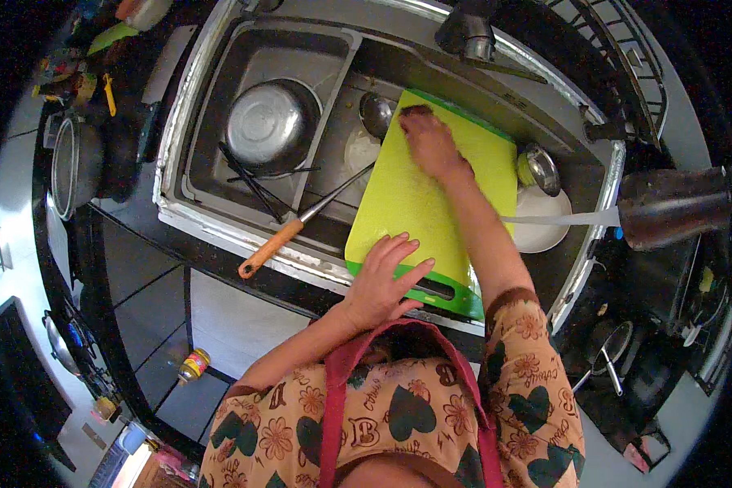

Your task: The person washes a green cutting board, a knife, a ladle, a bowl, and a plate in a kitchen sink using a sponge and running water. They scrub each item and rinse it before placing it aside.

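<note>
A yellow-green cutting board (407, 203) with a darker green rim lies tilted across the steel sink (220, 220). My left hand (382, 281) presses flat on its near end, by the green handle edge, fingers spread. At the board's far end my right hand (429, 142) bears down on something dark, a scrubber by the look of it; most of it is hidden under the fingers.
In the sink sit an upturned steel bowl (270, 126), a ladle (376, 112), a wooden-handled utensil (289, 232), dark tongs (248, 183), a white plate (541, 215) and a small steel cup (539, 167). A tap (468, 32) stands behind. A pot (73, 163) rests on the left counter.
</note>
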A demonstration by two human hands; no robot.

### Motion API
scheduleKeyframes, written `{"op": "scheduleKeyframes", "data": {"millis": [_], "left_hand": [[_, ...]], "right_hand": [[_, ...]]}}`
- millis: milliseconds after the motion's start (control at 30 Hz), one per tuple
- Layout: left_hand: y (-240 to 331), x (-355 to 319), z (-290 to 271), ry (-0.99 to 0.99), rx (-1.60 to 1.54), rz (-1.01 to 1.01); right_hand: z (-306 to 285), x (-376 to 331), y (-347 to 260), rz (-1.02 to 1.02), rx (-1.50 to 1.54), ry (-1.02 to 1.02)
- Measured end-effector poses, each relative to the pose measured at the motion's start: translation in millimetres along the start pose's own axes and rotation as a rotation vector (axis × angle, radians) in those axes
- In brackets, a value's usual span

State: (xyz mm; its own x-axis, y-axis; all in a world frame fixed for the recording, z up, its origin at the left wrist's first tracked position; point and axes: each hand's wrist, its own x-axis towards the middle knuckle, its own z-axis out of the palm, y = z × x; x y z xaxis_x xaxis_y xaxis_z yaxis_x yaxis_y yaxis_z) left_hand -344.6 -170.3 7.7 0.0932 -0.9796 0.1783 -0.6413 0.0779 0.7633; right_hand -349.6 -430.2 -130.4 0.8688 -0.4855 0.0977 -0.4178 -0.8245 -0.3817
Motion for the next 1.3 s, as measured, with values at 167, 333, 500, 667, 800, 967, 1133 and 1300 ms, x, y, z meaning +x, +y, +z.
{"op": "scheduleKeyframes", "data": {"millis": [167,333,500,667,800,967,1133,1300], "left_hand": [[-1,0,1,0.002,0.004,0.008],[4,1,0,-0.018,0.006,-0.022],[4,-2,1,0.021,0.023,-0.036],[-5,-5,12,0.150,0.077,0.046],[2,-3,9,0.120,0.078,0.008],[2,-3,8,0.107,0.073,0.024],[3,-3,11,0.107,0.052,0.004],[-5,-4,19,0.169,0.071,0.052]], "right_hand": [[6,-12,91,0.254,-0.135,-0.099],[-74,-133,68,0.234,-0.336,-0.037],[-130,-185,-66,0.089,-0.016,-0.134],[-110,-153,-131,-0.148,0.269,-0.166],[-132,-191,-90,-0.207,0.312,-0.189],[-186,-255,-24,0.016,0.267,-0.136],[-150,-221,-73,-0.218,0.444,-0.225],[-97,-150,-118,-0.309,0.532,-0.104]]}}
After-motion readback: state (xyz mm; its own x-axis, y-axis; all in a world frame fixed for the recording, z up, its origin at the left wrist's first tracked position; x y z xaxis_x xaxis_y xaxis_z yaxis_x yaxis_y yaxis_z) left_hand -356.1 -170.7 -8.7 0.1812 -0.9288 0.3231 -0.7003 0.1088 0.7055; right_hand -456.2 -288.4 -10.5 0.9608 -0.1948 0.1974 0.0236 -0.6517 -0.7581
